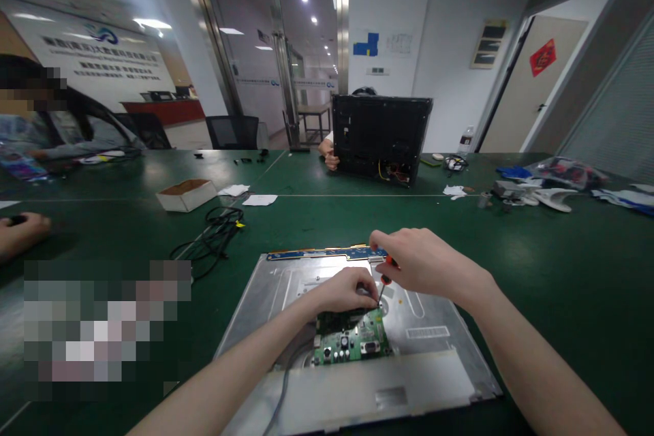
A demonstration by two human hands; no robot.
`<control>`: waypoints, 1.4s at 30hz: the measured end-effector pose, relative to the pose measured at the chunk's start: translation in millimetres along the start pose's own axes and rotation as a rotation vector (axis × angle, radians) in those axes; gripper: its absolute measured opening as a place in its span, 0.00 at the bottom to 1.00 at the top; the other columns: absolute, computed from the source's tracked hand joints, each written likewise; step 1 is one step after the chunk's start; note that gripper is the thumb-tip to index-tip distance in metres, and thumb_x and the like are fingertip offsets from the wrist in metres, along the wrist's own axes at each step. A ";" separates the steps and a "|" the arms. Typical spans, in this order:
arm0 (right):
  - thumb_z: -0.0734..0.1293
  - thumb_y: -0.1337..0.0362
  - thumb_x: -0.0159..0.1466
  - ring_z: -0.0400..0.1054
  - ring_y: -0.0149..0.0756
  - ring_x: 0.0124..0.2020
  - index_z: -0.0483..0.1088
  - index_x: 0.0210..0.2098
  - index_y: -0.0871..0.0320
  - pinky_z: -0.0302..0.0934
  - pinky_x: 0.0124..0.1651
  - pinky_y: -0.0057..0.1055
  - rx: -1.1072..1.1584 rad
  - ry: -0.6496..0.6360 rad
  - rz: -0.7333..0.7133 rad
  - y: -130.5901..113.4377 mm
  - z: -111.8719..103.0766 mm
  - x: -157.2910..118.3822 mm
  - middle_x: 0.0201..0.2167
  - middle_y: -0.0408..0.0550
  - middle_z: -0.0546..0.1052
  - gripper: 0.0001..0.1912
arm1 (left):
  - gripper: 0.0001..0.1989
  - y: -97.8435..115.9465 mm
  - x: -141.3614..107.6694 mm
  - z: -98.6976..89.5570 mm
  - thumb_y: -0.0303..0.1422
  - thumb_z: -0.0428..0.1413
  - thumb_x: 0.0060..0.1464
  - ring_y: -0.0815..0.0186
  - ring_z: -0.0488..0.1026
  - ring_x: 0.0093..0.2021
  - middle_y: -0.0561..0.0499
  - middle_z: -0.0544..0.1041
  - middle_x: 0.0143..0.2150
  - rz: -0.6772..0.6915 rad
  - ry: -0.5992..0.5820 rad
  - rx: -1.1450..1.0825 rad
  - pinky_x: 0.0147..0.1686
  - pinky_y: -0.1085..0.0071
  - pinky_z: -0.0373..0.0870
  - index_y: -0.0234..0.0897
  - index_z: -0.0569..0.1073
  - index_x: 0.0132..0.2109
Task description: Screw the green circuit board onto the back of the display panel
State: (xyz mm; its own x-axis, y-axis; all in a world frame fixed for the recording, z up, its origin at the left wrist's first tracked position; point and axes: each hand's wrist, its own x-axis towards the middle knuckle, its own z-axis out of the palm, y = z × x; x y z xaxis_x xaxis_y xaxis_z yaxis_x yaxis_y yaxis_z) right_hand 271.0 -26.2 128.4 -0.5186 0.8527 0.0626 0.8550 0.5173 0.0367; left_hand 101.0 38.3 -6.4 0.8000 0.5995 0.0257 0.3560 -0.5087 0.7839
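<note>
My right hand is wrapped round the red and black handle of a screwdriver. Its thin shaft slants down to the upper right corner of a green circuit board. Beside the tip, my left hand has its fingers pinched together; what they hold, if anything, is hidden. The board sits on the metal back of a flat display panel, which lies on the table. Along the panel's far edge runs a narrow blue circuit strip. A grey cable trails from the board towards me.
Across the green table, a person's hand steadies an upright black monitor housing. Black cables and an open box lie to the left, near another person's hand. Loose parts and bags are at the far right.
</note>
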 end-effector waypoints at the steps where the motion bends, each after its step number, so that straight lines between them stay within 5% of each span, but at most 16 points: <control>1: 0.62 0.63 0.64 0.71 0.40 0.32 0.64 0.44 0.56 0.46 0.26 0.30 -0.012 -0.009 0.018 -0.2 -0.3 0.2 0.32 0.47 0.77 0.09 | 0.03 0.4 0.0 0.0 0.25 0.60 0.46 0.66 0.71 0.35 0.54 0.76 0.31 0.001 0.000 0.000 0.36 0.75 0.65 0.36 0.78 0.31; 9: 0.62 0.65 0.60 0.69 0.38 0.35 0.62 0.46 0.56 0.52 0.30 0.30 0.116 0.003 -0.107 -0.8 -1.1 -5.9 0.40 0.48 0.74 0.13 | 0.05 -0.8 0.6 0.9 0.24 0.60 0.45 0.66 0.71 0.35 0.54 0.76 0.32 0.008 0.010 0.006 0.37 0.75 0.65 0.36 0.78 0.31; 29: 0.62 0.64 0.62 0.70 0.40 0.30 0.63 0.45 0.57 0.44 0.24 0.30 0.032 0.009 -0.027 -0.1 1.6 -2.6 0.30 0.46 0.76 0.11 | 0.05 1.0 -0.4 0.4 0.23 0.58 0.47 0.66 0.71 0.34 0.54 0.76 0.30 0.017 0.010 0.024 0.37 0.75 0.64 0.35 0.77 0.30; 42: 0.61 0.67 0.60 0.69 0.37 0.33 0.61 0.45 0.56 0.51 0.29 0.29 0.145 -0.028 -0.084 -0.8 0.2 -6.9 0.37 0.47 0.75 0.13 | 0.04 -0.6 0.1 0.4 0.23 0.60 0.45 0.66 0.71 0.35 0.55 0.75 0.31 0.027 0.014 0.040 0.37 0.75 0.65 0.35 0.77 0.31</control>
State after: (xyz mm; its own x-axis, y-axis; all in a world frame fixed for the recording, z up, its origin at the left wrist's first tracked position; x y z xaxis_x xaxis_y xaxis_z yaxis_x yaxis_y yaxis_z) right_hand 273.8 -32.5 127.8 -0.5900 0.8065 0.0379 0.8004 0.5905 -0.1036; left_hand 101.0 38.4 -7.1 0.8026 0.5939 0.0557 0.3534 -0.5486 0.7577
